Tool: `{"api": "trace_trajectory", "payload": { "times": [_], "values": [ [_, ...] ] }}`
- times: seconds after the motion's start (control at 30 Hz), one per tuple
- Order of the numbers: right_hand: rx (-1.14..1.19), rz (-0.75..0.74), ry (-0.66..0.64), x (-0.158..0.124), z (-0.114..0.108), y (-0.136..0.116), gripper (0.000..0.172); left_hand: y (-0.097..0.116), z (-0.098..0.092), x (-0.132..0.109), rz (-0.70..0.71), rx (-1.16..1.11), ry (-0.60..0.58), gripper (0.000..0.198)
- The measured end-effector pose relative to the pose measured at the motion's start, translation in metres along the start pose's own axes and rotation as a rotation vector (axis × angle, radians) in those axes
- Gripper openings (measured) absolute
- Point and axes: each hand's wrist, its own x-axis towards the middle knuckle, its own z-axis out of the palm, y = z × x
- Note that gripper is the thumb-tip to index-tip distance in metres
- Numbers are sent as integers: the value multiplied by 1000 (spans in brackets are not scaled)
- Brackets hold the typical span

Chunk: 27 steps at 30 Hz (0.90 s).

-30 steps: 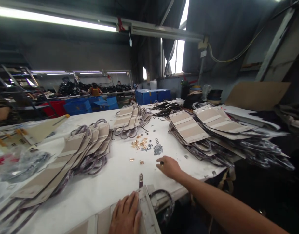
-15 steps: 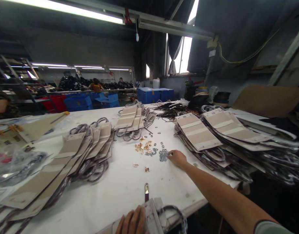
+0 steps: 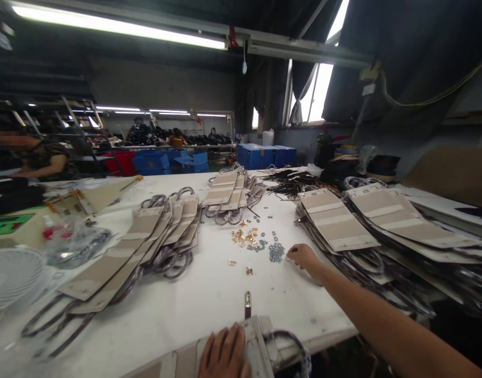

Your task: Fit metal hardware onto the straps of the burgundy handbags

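Observation:
My left hand (image 3: 225, 352) lies flat, fingers stretched, on a beige bag panel (image 3: 185, 363) at the table's near edge. A dark plastic-wrapped handle (image 3: 291, 341) loops out of this piece on the right. Beyond it a dark strap tab with a gold metal fitting (image 3: 247, 300) points away from me. My right hand (image 3: 303, 256) is just right of a pile of small grey metal plates (image 3: 276, 252), thumb and fingertips pinched together. Whatever is between them is too small to make out. Gold-coloured metal fittings (image 3: 244, 236) are heaped to the left of the plates.
Stacked beige panels with wrapped handles lie at left (image 3: 146, 236), at the back (image 3: 223, 189) and at right (image 3: 337, 218). Black cords (image 3: 288, 181) are bundled at the far end. A white fan-like grille (image 3: 12, 278) stands at left; another person (image 3: 47, 157) sits beyond.
The view has swung left, so everything appears further right. My right hand's fingertips have drawn slightly away from the grey plates. My left hand remains on the panel.

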Motion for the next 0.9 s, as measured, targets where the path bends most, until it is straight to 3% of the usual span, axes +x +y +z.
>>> {"api": "trace_trajectory", "payload": {
  "times": [0.17, 0.3, 0.4, 0.53, 0.63, 0.9],
  "values": [
    [139, -85, -206, -65, 1, -21, 11, 10, -29, 11, -94, -124, -165, 54],
    [329, -114, -418, -131, 37, -42, 8, 16, -30, 12, -151, -223, -259, 53],
    [332, -103, -467, -160, 68, -49, 19, 18, -31, 11, -182, -265, -284, 54],
    [125, -200, -386, -171, 88, -49, 22, 19, -36, 12, -216, -311, -307, 54],
    [5, -270, -327, -174, 87, -49, 19, 19, -40, 14, -255, -350, -323, 53],
    [-104, -284, -309, -178, 90, -50, 19, 20, -47, 16, -304, -434, -306, 53]
  ]
}}
